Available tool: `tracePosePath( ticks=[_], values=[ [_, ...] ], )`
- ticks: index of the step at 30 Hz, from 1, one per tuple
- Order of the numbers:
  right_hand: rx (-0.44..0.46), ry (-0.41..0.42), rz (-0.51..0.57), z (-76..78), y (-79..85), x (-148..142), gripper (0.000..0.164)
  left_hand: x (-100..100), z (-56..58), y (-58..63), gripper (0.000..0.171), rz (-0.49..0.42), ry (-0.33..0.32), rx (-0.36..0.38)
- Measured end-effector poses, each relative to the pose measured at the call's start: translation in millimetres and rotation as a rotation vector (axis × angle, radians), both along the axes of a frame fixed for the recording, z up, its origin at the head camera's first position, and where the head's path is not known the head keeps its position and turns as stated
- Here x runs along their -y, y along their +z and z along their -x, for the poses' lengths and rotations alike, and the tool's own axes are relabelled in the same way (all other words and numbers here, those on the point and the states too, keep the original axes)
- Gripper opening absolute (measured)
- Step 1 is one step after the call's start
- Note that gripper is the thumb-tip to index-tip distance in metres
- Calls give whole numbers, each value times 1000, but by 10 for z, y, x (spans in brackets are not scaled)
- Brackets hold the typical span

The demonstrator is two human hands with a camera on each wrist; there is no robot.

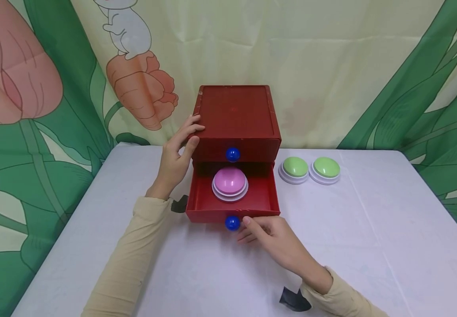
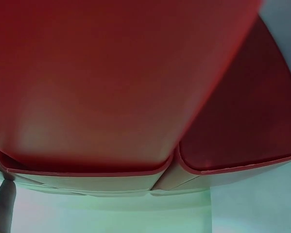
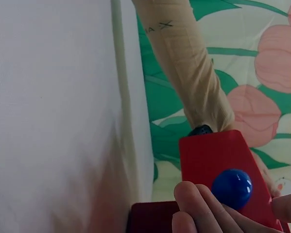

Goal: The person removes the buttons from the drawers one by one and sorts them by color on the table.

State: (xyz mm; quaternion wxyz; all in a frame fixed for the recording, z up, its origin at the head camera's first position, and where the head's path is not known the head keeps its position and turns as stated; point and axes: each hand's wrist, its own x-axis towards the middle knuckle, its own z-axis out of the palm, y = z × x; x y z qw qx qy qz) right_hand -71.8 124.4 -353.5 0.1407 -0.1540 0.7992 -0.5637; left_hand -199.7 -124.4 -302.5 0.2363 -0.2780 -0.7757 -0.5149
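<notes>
A red two-drawer box (image 1: 234, 112) stands with its lower drawer (image 1: 260, 193) pulled out and its upper drawer closed. Inside the lower drawer sits a pink dome-topped button (image 1: 229, 181) on a round white base. My left hand (image 1: 174, 160) rests against the box's left side, fingers at the top edge. My right hand (image 1: 276, 240) is at the lower drawer's front, thumb and fingers beside the blue knob (image 1: 232, 223). In the right wrist view the fingers (image 3: 198, 206) and thumb lie on either side of the knob (image 3: 232, 189) without visibly pinching it.
Two green dome-topped buttons on white bases, one nearer the box (image 1: 295, 168) and one farther right (image 1: 325, 169), stand on the white table (image 1: 371, 246). A second blue knob (image 1: 233, 154) is on the upper drawer. A printed cloth (image 1: 311, 66) hangs close behind.
</notes>
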Motion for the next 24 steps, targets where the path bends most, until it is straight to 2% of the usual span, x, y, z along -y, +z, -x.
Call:
tracePosePath(
  ticks=[7,20,24],
  values=[
    [-19,3,21,7,98,-71,33,0,0,-4,31,4,6,6],
    [-108,1,-54,-3,308,-160,26,-8,-19,6,31,-7,1,-5],
    [-131,5,-54,14,388,-183,26,6,37,-48,31,-6,7,-12]
  ],
)
